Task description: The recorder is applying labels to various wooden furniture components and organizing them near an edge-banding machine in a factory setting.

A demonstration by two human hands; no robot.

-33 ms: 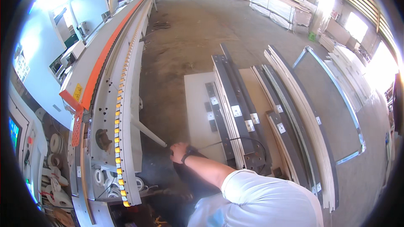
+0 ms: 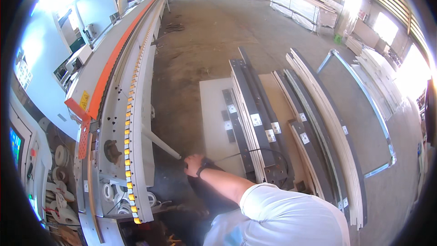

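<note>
My right hand [image 2: 194, 164] is low in the middle of the view, at the end of a bare forearm with a dark band on the wrist. Its fingers curl downward and look closed, and whatever lies under them is hidden. Just left of the fingertips is the lower end of a pale slanting tube [image 2: 161, 145] that comes from the machine's side; I cannot tell whether they touch. Below the hand is a dark, blurred shape [image 2: 205, 189]. A thin black cable [image 2: 236, 154] runs from near the wrist across the boards. My left hand does not show.
A long machine [image 2: 102, 79] with an orange strip and a row of yellow rollers [image 2: 128, 141] fills the left. White rolls [image 2: 61, 155] lie beside it. Stacked dark-faced strips [image 2: 252, 105] with labels are on the right, before a metal frame [image 2: 371, 95]. Wrapped board stacks [image 2: 293, 7] stand farther back.
</note>
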